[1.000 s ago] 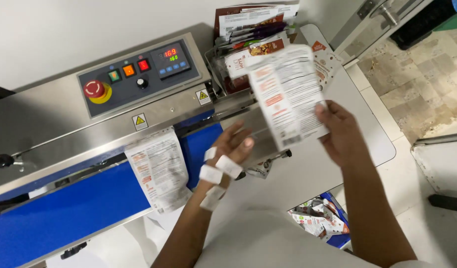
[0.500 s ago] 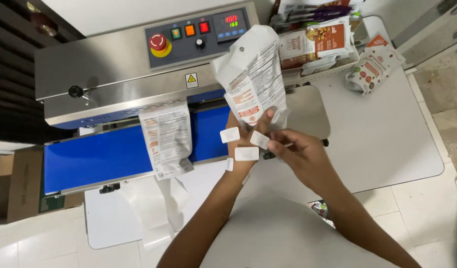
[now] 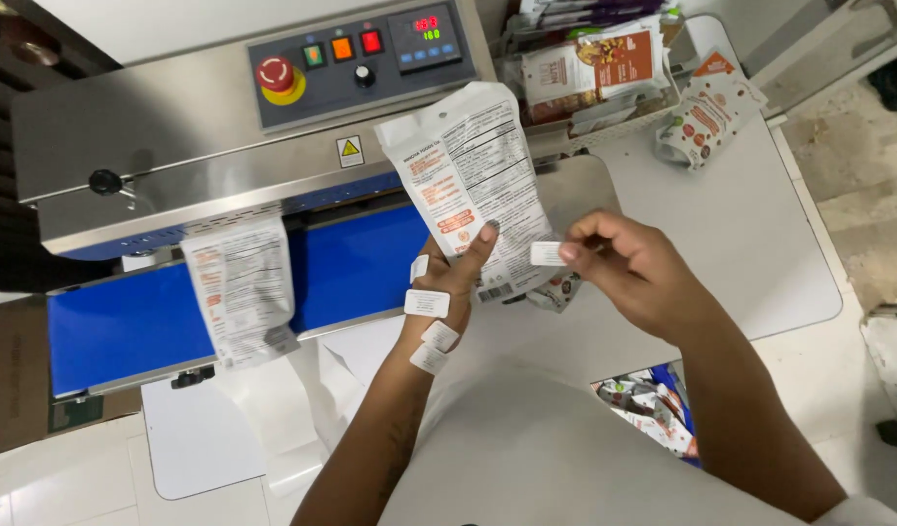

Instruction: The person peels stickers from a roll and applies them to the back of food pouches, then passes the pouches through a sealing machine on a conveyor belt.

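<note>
A: What's hard to see?

B: The left hand (image 3: pixel 448 278) grips a pouch (image 3: pixel 473 180) upright, thumb across its printed face; its other fingers are hidden behind. The pouch's lower edge covers part of a small packet just beyond the fingers. The right hand (image 3: pixel 629 268) pinches a white sticker (image 3: pixel 548 253) between thumb and forefinger, touching the pouch's right edge. More stickers (image 3: pixel 427 304) sit on the left hand's back and wrist.

A: Room to move?

B: Bare tabletop (image 3: pixel 760 234) lies right of the right fingers. Left of the left fingers, another pouch (image 3: pixel 242 287) lies on the blue belt (image 3: pixel 117 326), overhanging its near edge. Loose packs (image 3: pixel 604 68) crowd beyond the fingers, cut off at the top.
</note>
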